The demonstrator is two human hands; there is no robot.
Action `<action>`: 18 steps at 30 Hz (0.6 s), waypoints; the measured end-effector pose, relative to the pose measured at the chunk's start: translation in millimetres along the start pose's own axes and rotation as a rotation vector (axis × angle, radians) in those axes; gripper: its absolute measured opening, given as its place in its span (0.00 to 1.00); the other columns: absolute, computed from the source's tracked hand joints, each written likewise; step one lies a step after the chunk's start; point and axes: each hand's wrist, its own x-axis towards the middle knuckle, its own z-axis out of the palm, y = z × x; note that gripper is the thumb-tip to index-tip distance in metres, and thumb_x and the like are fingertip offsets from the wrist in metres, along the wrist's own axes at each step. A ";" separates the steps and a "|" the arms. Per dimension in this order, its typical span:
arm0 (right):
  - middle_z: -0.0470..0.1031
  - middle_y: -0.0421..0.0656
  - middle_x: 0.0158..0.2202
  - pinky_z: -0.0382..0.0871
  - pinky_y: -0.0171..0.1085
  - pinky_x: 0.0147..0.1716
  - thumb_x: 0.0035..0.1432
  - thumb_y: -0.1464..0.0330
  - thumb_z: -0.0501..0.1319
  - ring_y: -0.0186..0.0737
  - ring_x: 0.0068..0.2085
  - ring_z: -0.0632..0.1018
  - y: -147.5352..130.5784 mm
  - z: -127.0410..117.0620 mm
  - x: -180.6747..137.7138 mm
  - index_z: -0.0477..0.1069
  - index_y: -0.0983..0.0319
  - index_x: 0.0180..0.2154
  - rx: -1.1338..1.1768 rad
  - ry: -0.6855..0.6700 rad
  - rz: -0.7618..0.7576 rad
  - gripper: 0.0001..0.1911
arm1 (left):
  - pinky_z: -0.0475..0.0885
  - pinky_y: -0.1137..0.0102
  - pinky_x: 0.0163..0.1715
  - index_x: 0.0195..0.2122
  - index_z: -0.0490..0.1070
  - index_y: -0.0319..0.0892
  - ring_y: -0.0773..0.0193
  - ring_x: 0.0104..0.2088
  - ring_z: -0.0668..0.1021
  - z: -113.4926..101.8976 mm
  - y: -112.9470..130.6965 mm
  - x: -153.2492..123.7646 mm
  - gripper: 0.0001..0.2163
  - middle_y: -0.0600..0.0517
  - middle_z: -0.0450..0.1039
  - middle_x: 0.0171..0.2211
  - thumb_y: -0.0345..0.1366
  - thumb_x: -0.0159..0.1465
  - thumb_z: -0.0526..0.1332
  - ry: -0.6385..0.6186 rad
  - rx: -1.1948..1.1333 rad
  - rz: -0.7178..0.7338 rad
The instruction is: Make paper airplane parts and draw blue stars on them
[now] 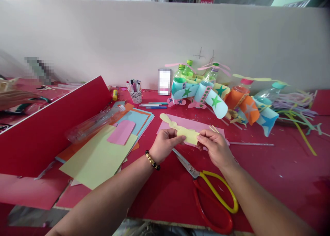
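Between my two hands is a small yellow paper piece (189, 136) with a rounded left end. My left hand (166, 143) pinches its left side, thumb on top. At its right edge, my right hand (215, 148) grips it between thumb and fingers. Just beyond my left hand lies a yellow paper propeller (167, 119), partly over a pink paper sheet (185, 120). Scissors (194, 174) with one yellow and one red handle rest on the red table below my hands, their blade tips close to my left hand.
Bottle airplanes with paper wings (216, 98) stand at the back right. Left lie stacked coloured papers (95, 160), a clear plastic bottle (95, 124) and a red panel (51, 126). A pen cup (135, 95), a phone (164, 81) and a glue stick (114, 95) are at the back.
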 end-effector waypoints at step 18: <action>0.72 0.39 0.19 0.64 0.35 0.25 0.62 0.61 0.58 0.35 0.23 0.71 -2.5 3.5 -5.7 0.71 0.60 0.21 -0.044 0.029 0.017 0.19 | 0.53 0.74 0.20 0.22 0.71 0.38 0.75 0.18 0.61 0.2 0.7 -0.3 0.13 0.54 0.72 0.18 0.40 0.54 0.69 -0.043 -0.140 -0.038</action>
